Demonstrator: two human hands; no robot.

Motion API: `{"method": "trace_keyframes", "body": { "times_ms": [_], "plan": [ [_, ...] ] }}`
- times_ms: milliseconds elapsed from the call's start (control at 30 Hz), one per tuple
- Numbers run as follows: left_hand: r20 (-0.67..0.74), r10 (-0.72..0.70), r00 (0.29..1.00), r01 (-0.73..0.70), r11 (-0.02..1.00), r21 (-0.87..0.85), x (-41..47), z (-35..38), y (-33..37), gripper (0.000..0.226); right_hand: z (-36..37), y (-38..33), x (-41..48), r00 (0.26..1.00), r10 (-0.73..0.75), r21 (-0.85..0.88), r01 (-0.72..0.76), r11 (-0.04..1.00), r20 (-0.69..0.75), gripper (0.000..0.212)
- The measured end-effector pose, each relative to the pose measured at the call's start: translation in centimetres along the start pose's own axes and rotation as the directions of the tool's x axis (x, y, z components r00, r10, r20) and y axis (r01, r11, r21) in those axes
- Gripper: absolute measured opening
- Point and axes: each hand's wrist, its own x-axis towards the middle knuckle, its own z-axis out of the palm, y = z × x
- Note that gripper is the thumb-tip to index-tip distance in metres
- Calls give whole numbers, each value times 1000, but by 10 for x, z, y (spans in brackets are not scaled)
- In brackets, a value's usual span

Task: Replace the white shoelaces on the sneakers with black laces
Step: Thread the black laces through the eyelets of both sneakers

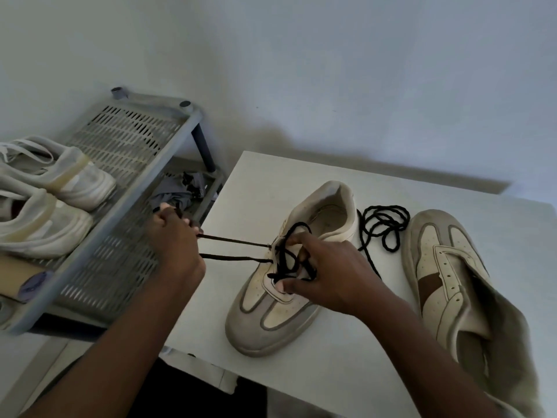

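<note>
Left of the sneaker (271, 321), my left hand (176, 236) grips both black lace (279, 259) ends taut; my right hand (325, 276) pinches the crossings. Probably next: thread higher eyelets.

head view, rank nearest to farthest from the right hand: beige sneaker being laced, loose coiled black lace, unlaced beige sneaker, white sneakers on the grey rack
1. Beige sneaker being laced, under the right hand, which grips its threaded lace.
2. Loose coiled black lace, just beyond, to the right.
3. Unlaced beige sneaker, farther right.
4. White sneakers on the grey rack, far left.
</note>
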Motion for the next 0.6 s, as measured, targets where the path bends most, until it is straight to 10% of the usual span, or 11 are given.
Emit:
{"method": "trace_keyframes", "body": {
  "times_ms": [233,367,433,600],
  "plan": [
    [-165,347,923,-305,923,234,17,-14,16,17,-8,31,-7,997,15,71,-10,997,-82,24],
    [123,473,872,-445,664,601,-7,-14,5,22,-12,38,-10,998,23,67,-19,998,-59,22],
    [508,529,679,-726,382,572,-21,-12,-8,36,-13,34,-10,995,32,111,-22,994,-91,25],
    [969,79,232,-897,402,182,-48,-6,-29,11,-10,16,-10,968,59,31,-53,998,-242,21]
  ]
}}
